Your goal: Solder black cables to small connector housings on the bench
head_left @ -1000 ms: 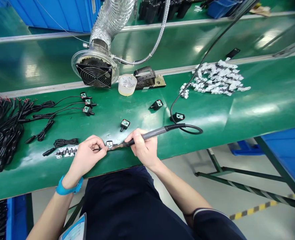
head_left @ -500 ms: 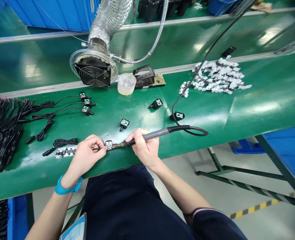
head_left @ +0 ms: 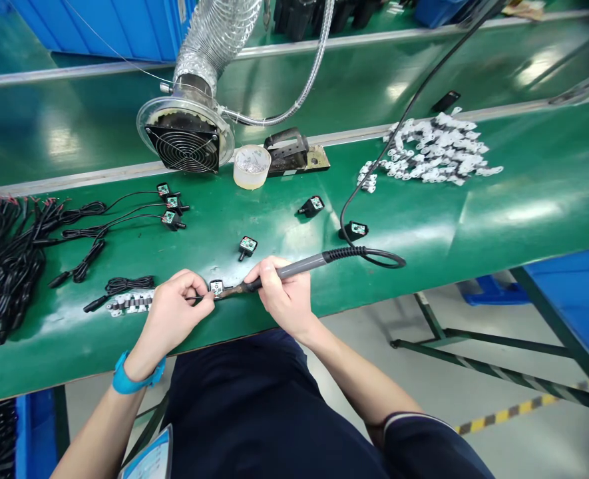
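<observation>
My right hand (head_left: 285, 296) grips a grey soldering iron (head_left: 299, 267) like a pen, its tip resting at a small black part with a green board (head_left: 217, 287) near the bench's front edge. My left hand (head_left: 174, 311) is closed in a pinch on a thin black wire that runs into that part from the left. A black cord (head_left: 369, 256) loops from the iron's handle across the green bench (head_left: 498, 213).
Several loose black parts (head_left: 247, 246) and wired ones (head_left: 172, 209) lie further back. A black cable bundle (head_left: 4, 259) fills the left. A fume-extractor fan (head_left: 184, 143), a white cup (head_left: 251, 166), an iron stand (head_left: 294, 153) and a heap of white pieces (head_left: 434, 156) sit behind.
Both hands stay in place at the small part. The iron's cord loop has shifted slightly on the bench, and the view has dipped a little.
</observation>
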{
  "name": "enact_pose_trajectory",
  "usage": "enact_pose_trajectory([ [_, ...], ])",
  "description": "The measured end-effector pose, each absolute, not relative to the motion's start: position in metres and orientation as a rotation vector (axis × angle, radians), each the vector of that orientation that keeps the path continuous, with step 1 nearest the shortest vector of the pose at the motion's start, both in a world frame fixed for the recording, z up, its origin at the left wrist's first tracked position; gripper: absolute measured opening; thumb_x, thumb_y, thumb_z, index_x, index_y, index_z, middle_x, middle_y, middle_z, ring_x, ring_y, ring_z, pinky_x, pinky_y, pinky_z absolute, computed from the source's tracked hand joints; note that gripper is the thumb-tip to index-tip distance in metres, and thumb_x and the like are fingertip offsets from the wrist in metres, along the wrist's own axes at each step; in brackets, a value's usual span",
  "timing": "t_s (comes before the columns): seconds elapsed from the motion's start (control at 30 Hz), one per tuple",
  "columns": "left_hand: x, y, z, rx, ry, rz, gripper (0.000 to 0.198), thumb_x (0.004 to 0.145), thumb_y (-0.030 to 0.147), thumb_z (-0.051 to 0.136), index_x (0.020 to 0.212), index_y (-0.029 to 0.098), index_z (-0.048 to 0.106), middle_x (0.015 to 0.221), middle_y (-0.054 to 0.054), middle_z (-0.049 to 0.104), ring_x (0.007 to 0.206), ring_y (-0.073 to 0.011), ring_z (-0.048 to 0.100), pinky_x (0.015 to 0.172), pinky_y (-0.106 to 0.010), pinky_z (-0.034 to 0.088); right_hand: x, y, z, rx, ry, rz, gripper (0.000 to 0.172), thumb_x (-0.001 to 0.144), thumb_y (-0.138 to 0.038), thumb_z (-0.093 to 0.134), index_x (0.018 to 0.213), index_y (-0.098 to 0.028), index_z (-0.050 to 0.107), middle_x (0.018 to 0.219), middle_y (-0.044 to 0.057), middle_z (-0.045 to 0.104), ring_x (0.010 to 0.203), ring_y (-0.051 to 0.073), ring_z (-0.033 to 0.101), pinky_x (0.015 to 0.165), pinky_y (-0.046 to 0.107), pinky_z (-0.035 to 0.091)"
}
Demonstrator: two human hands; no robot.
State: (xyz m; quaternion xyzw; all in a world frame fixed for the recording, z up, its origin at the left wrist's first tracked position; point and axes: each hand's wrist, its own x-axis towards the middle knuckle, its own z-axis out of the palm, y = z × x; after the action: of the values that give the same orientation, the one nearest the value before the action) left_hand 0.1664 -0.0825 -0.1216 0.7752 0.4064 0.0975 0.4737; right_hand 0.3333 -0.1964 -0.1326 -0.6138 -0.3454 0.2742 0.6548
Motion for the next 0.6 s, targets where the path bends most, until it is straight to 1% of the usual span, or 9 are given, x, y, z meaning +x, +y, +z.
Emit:
enact_pose_trajectory([
  [0.13,0.1654,-0.0829,-0.1237,1.922,0.999,0.237,0.016,0.079,0.029,0.066,0.071,0.019,0.056,0.077,0.001,0.057,0.06,-0.0105,0.052,0.055,-0.024,0.04,0.3332,-0.1955,-0.1318,-1.406,-0.745,0.624,0.047,0.1,-0.051,0.049,0.073,-0.019,0.07,0.06,0.003,0.059,0.061,0.016,0.063,0.051,0.026,0.049],
  [0.27,0.1659,-0.083,-0.1241,1.933,0.998,0.234,0.016,0.078,0.029,0.066,0.071,0.02,0.056,0.076,0.001,0.057,0.06,-0.0107,0.051,0.055,-0.025,0.039,0.3318,-0.1964,-0.1294,-1.421,-0.73,0.628,0.046,0.1,-0.051,0.049,0.074,-0.019,0.07,0.06,0.003,0.059,0.062,0.017,0.063,0.052,0.026,0.05],
  [0.6,0.1677,-0.0829,-0.1205,1.941,0.996,0.233,0.016,0.078,0.029,0.066,0.07,0.019,0.056,0.077,0.001,0.059,0.059,-0.0105,0.052,0.055,-0.025,0.039,0.3342,-0.2007,-0.1262,-1.408,-0.688,0.58,0.046,0.101,-0.051,0.048,0.072,-0.02,0.068,0.064,0.004,0.063,0.062,0.017,0.064,0.051,0.026,0.05],
])
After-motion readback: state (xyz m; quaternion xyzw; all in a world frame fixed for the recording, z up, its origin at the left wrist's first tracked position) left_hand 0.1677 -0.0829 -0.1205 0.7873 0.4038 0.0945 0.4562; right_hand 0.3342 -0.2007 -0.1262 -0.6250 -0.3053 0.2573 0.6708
